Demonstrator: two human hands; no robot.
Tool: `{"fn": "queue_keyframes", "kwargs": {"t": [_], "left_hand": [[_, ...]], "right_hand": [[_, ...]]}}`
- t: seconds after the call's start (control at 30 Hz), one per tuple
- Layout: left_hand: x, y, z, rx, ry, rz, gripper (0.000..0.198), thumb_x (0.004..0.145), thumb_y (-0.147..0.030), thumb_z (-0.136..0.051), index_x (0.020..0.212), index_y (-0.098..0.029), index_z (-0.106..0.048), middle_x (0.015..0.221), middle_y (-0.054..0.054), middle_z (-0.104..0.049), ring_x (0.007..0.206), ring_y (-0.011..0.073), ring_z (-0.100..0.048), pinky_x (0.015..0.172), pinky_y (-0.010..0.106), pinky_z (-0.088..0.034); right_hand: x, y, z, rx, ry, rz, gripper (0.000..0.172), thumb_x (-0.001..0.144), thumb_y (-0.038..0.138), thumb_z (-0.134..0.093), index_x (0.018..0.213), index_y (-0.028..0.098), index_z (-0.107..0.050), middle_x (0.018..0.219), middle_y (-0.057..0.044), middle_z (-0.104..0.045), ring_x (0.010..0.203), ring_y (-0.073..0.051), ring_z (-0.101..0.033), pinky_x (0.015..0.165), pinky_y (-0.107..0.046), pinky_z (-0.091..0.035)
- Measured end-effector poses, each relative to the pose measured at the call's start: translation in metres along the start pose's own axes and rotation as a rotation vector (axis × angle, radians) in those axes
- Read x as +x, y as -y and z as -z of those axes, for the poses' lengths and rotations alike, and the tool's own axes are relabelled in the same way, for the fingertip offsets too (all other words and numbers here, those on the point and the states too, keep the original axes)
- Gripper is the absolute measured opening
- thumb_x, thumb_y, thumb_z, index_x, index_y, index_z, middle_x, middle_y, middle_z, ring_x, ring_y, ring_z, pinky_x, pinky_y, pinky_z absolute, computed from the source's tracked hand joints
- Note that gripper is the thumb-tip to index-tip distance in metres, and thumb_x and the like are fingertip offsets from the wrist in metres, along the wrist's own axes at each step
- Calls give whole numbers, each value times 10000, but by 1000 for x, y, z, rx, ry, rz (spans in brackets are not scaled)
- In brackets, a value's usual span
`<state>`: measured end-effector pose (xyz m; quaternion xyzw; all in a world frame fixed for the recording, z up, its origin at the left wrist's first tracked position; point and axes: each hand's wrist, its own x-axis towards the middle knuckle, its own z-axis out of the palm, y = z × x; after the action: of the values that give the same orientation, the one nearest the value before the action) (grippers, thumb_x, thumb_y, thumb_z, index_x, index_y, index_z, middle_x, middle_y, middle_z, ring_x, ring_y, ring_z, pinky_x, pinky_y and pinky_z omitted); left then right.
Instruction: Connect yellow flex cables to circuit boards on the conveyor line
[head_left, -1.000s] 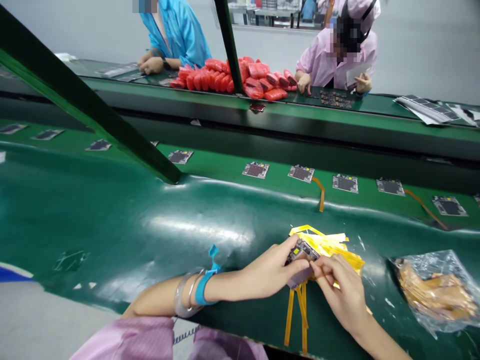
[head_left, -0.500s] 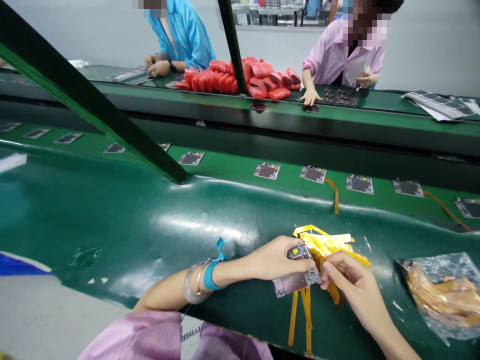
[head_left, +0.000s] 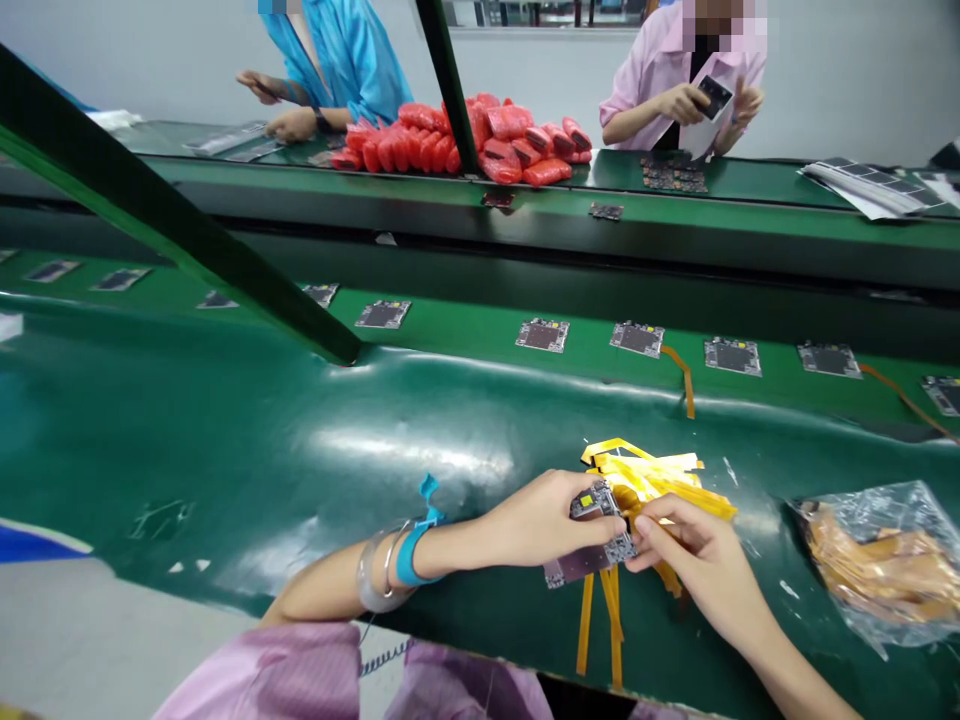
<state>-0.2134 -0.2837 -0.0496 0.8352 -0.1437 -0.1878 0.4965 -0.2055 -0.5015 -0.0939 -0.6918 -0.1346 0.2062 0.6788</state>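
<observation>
My left hand [head_left: 559, 520] grips a circuit board [head_left: 585, 565] with the thumb across its face; a yellow square shows near the board's top. At the board's right edge, my right hand [head_left: 686, 555] is closed in a pinch on an orange flex cable [head_left: 628, 498], whose end is hidden by the fingertips. Behind and beneath both hands lies a loose pile of yellow-orange flex cables [head_left: 675, 478], some strips hanging below the board. A blue wrist strap [head_left: 411, 556] and bangles circle my left wrist.
Circuit boards [head_left: 542, 335] sit in a row along the green belt [head_left: 465, 330], two with flex cables attached. At right lies a clear bag of flex cables [head_left: 885, 575]. A slanted green post [head_left: 187, 220] crosses the left. Opposite, two people work beside red wrapped packs [head_left: 517, 125].
My hands keep nearly the same pose, the right fingers slightly closer to the board. Across the belt, the pink-sleeved person has lifted a hand from the table and holds a dark board.
</observation>
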Motion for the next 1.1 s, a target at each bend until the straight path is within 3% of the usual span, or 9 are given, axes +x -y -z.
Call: {"fn": "queue_keyframes", "kwargs": {"t": [0.37,0.57,0.73,1.1], "left_hand": [[1,1,1,-20,-9,-13,208,891,-354,-593,816,-165,-548,715,-58,-493,652,84,-406,557,188,-326],[0,0,0,65,15,42,225,872,-375,-593,802,-162,-564,697,-48,-508,666,100,-438,551,198,-319],[0,-2,0,62,56,55,175,811,-303,-618,906,-158,-647,759,-29,-596,689,112,-492,579,202,-354],[3,4,0,34,58,57,202,815,-348,-633,811,-150,-594,699,-46,-511,650,99,-430,531,186,-316]], "right_hand": [[-1,-2,0,-34,-22,-33,334,873,508,-719,826,179,-689,772,-15,-684,701,-208,-757,680,-263,-634],[-2,-1,1,-37,63,-53,292,901,470,-704,853,184,-668,804,-12,-703,737,-193,-747,724,-274,-634],[-1,-3,3,-13,163,-90,288,923,457,-686,860,176,-673,787,-10,-696,770,-193,-730,740,-323,-656],[1,-8,-1,13,87,-129,391,851,552,-736,818,169,-664,760,-16,-685,741,-191,-724,716,-320,-658]]}}
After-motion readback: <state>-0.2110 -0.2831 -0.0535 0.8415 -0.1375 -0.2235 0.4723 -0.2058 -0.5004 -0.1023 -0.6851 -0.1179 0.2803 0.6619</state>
